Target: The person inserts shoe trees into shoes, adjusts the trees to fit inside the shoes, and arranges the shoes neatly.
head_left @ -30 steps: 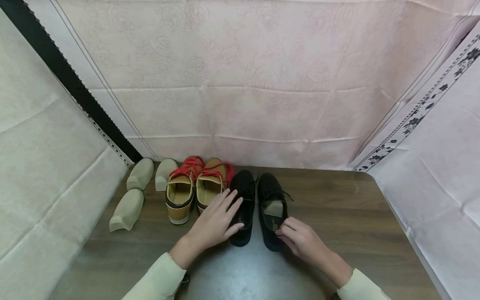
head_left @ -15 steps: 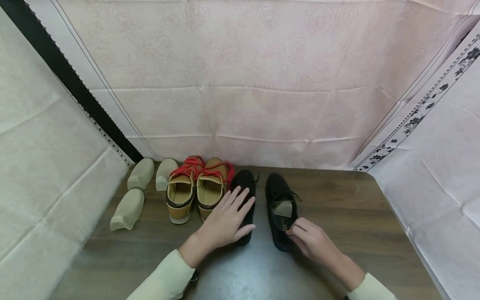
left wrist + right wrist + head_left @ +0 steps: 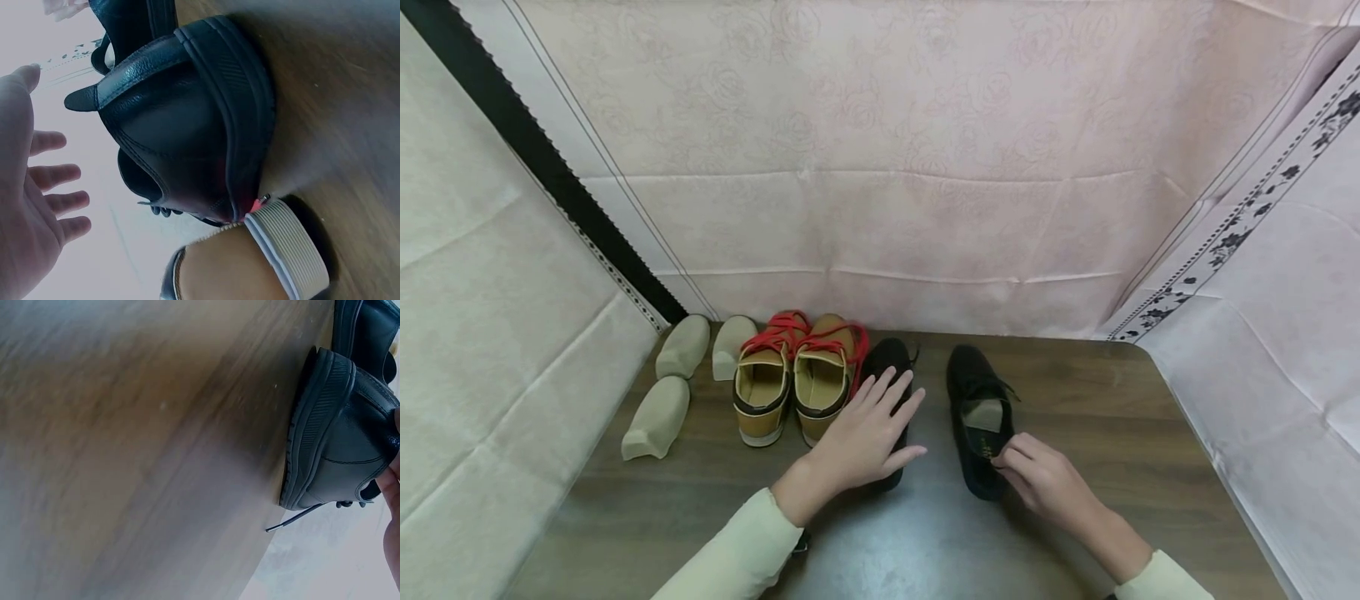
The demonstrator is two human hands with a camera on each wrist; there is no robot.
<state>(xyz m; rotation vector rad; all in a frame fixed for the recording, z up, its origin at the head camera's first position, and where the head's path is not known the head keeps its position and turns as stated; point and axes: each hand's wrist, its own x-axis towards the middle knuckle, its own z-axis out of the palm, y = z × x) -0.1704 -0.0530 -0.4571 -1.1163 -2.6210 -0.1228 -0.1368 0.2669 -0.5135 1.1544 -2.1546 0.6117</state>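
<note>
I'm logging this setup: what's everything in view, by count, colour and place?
Shaped pieces: 3, off-white, far left
Tan shoes: 2, tan with red laces, left of centre
Left black shoe: 1, black, beside tan shoes
Right black shoe: 1, black, apart, further right
Pale piece: 1, off-white, inside right black shoe
Surface: 1, brown, beneath the shoes
Back sheet: 1, pale pink, behind
Side sheets: 2, whitish, left and right
Black strip: 1, black, beside back sheet
Sleeves: 2, cream, bottom
Left grip: 1, bare, above left black shoe
Right grip: 1, bare, pinching right black shoe's heel end
</note>
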